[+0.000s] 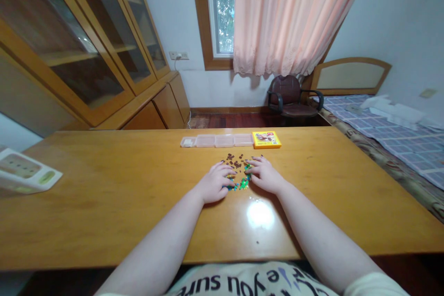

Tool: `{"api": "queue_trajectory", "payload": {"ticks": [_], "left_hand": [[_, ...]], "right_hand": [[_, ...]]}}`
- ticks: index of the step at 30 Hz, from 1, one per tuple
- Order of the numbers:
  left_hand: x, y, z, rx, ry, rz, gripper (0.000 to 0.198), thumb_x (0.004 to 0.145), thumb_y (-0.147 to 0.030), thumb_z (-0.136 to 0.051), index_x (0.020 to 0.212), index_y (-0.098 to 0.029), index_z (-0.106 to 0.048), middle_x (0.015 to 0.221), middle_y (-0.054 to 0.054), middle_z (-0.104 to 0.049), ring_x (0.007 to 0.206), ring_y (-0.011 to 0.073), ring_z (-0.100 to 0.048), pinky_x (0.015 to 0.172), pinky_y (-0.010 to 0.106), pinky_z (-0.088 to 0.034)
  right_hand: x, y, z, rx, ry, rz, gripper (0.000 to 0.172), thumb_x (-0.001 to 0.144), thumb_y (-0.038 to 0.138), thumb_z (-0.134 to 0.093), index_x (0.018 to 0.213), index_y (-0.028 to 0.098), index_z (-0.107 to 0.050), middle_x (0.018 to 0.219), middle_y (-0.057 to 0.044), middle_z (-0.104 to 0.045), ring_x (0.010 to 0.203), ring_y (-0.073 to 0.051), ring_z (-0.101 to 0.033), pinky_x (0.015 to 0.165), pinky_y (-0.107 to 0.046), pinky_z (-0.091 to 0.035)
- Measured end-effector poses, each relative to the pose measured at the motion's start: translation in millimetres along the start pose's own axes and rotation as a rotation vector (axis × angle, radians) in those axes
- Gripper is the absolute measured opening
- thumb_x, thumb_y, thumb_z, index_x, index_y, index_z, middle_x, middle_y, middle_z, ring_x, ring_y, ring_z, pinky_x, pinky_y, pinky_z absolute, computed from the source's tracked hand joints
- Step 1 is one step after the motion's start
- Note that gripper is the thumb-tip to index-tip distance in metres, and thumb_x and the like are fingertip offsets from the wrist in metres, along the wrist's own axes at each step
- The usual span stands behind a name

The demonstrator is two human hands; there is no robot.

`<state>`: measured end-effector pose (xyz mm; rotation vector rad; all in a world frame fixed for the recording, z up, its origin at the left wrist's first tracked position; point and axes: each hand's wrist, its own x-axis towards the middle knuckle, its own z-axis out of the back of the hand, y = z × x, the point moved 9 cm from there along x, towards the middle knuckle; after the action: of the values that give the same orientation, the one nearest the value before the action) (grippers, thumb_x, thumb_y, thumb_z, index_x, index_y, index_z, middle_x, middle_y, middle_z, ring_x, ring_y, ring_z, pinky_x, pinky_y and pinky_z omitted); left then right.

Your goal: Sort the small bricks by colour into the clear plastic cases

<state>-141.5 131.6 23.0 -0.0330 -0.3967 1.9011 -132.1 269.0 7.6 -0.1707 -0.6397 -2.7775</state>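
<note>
Small brown pieces (pixel 237 163), like tiny building bricks, lie loosely in a patch on the wooden table (pixel 138 194). Nearer to me, green pieces (pixel 244 183) are mixed with blue and yellow ones. My left hand (pixel 215 182) rests palm down at the left side of the pile, fingers spread over some blue and yellow pieces. On the other side lies my right hand (pixel 265 173), also palm down with fingers apart, its fingertips touching or close to green pieces. Whatever is under both palms is hidden.
Behind the pile stands a row of clear plastic trays (pixel 225 140), with a yellow box (pixel 266 139) at its right end. A white plastic object (pixel 27 171) sits at the table's left. Beyond the table are a brown armchair (pixel 293 97) and a bed (pixel 385 125).
</note>
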Motion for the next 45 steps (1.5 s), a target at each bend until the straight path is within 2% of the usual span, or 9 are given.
{"api": "queue_trajectory", "payload": {"ticks": [9,14,20,25,34,40,45], "left_hand": [[-1,3,-0.3,-0.016,0.008,0.008,0.031,0.071,-0.017,-0.056,0.092,-0.033,-0.072,0.122,-0.002,-0.059,0.119,0.0231,-0.045,0.111,0.048,-0.02],[-2,1,0.6,-0.03,-0.001,-0.006,0.034,0.072,-0.017,-0.055,0.097,-0.033,-0.07,0.121,-0.001,-0.059,0.118,0.0221,-0.046,0.111,0.046,-0.021],[-2,0,-0.6,-0.048,0.02,-0.026,0.031,0.07,-0.014,-0.054,0.088,-0.032,-0.072,0.12,-0.003,-0.059,0.118,0.0221,-0.046,0.111,0.045,-0.022],[-1,-3,0.1,-0.055,0.021,-0.047,0.037,0.069,-0.014,-0.054,0.096,-0.033,-0.071,0.12,-0.002,-0.059,0.116,0.0208,-0.047,0.111,0.043,-0.023],[-1,5,0.3,-0.051,0.012,-0.008,0.027,0.071,-0.015,-0.053,0.082,-0.03,-0.073,0.115,-0.001,-0.062,0.115,0.0222,-0.048,0.11,0.046,-0.024],[-2,19,1.8,0.008,-0.082,0.102,0.035,0.074,-0.014,-0.051,0.101,-0.028,-0.07,0.118,0.003,-0.06,0.115,0.0217,-0.048,0.11,0.046,-0.024],[-2,25,-5.0,0.054,-0.063,0.134,0.041,0.078,-0.017,-0.05,0.115,-0.028,-0.064,0.125,0.005,-0.057,0.117,0.0237,-0.046,0.108,0.047,-0.027]], "right_hand": [[-3,12,1,0.097,0.018,0.1,0.031,0.076,0.018,-0.053,0.097,0.029,-0.072,0.123,-0.003,-0.061,0.121,-0.026,-0.046,0.107,-0.053,-0.023],[-4,16,0,0.127,0.045,0.135,0.029,0.077,0.019,-0.053,0.097,0.03,-0.072,0.121,-0.003,-0.062,0.12,-0.025,-0.047,0.107,-0.051,-0.024],[-3,26,-9,0.148,0.084,0.194,0.03,0.077,0.021,-0.056,0.1,0.032,-0.071,0.122,-0.003,-0.061,0.12,-0.024,-0.048,0.108,-0.049,-0.023],[-3,30,-12,0.137,0.095,0.197,0.03,0.077,0.023,-0.058,0.102,0.032,-0.071,0.127,-0.003,-0.058,0.123,-0.024,-0.045,0.108,-0.051,-0.022],[-4,38,-15,0.096,0.143,0.211,0.031,0.075,0.026,-0.061,0.103,0.035,-0.07,0.136,-0.001,-0.05,0.129,-0.028,-0.037,0.108,-0.055,-0.018],[-4,42,-19,0.039,0.178,0.174,0.038,0.079,0.036,-0.06,0.117,0.036,-0.063,0.145,-0.004,-0.039,0.134,-0.03,-0.029,0.107,-0.058,-0.015],[-2,29,-22,-0.036,0.136,0.067,0.045,0.085,0.049,-0.053,0.126,0.033,-0.056,0.146,-0.009,-0.037,0.133,-0.032,-0.028,0.107,-0.06,-0.014]]}}
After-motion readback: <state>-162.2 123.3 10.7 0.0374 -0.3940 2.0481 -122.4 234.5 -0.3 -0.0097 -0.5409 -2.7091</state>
